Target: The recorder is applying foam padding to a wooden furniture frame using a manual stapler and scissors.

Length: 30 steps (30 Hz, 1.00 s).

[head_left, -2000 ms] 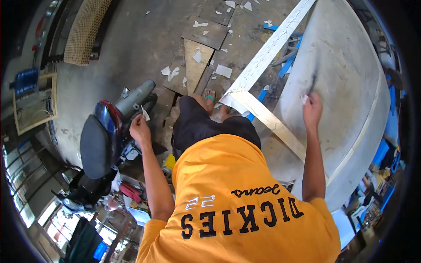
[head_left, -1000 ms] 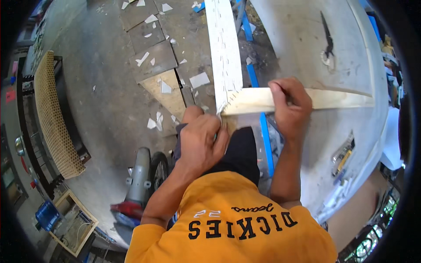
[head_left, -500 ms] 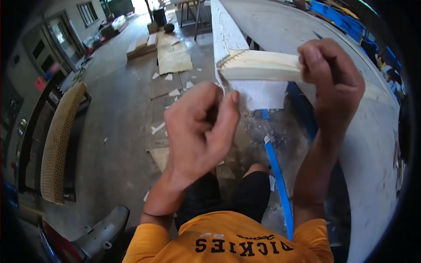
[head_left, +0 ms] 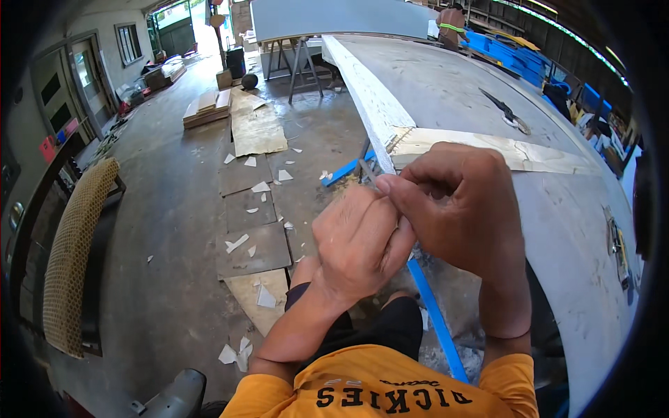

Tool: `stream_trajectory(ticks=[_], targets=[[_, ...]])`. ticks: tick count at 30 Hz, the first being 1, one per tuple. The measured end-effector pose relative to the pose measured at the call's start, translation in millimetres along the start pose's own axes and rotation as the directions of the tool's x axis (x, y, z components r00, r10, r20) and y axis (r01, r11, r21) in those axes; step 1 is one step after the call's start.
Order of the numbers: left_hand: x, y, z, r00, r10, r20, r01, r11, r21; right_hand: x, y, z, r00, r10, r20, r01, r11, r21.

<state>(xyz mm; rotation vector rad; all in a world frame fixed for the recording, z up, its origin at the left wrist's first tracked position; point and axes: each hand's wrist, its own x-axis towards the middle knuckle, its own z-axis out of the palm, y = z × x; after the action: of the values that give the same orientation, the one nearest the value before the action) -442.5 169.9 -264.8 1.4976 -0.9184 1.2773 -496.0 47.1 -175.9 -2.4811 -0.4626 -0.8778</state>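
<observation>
My hands are together, closed, just in front of the corner where a long white strip (head_left: 362, 87) meets a pale wooden strip (head_left: 516, 153) along a stitched-looking join. My left hand (head_left: 355, 251) is curled with its thumb tucked in; what it holds is hidden. My right hand (head_left: 456, 212) pinches beside it, thumb against the left fingers, with a thin greyish sliver (head_left: 368, 169) at the fingertips, too small to make out. Both strips lie on a big pale grey panel (head_left: 571, 216). Black scissors (head_left: 505, 111) lie beyond the wooden strip, small tools (head_left: 617, 247) at the panel's right.
Paper scraps (head_left: 266, 296) and flat boards (head_left: 251, 247) litter the concrete floor. A woven-topped bench (head_left: 80, 258) stands left, part of a motorbike (head_left: 178, 390) lower left. A blue bar (head_left: 439, 324) lies below my hands. Behind are sawhorses (head_left: 303, 66) and a co-worker (head_left: 449, 28).
Two seconds ago my hands were apart. They came to the join, and since then my right hand has left the wooden strip and moved left against my left hand. The view has tipped up.
</observation>
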Motion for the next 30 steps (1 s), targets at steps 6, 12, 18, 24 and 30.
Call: stream_trajectory(ticks=[6, 12, 18, 24, 30], targets=[[-11.0, -20.7, 8.6, 0.993, 0.118, -0.009, -0.119, 0.987, -0.111, 7.9, -2.3, -0.3, 0.994, 0.062, 0.094, -0.05, 0.992, -0.119], [-12.9, -37.1, -12.3, 0.997, -0.013, 0.077, 0.037, 0.947, -0.32, 3.6, 5.9, -0.6, 0.997, -0.063, 0.036, 0.064, 0.998, -0.028], [48.2, -98.1, 18.0, 0.969, 0.095, 0.227, 0.026, 0.879, -0.476, 2.4, 14.8, -0.2, 0.982, -0.188, -0.004, 0.188, 0.982, 0.03], [45.9, -112.0, 21.2, 0.916, 0.134, 0.378, 0.09, 0.85, -0.519, 3.8, 16.0, 4.8, 0.981, -0.188, -0.049, 0.188, 0.982, 0.001], [50.1, -109.2, 16.2, 0.913, 0.2, 0.355, 0.067, 0.785, -0.616, 4.9, 15.5, 7.3, 0.984, -0.149, -0.102, 0.142, 0.987, -0.07]])
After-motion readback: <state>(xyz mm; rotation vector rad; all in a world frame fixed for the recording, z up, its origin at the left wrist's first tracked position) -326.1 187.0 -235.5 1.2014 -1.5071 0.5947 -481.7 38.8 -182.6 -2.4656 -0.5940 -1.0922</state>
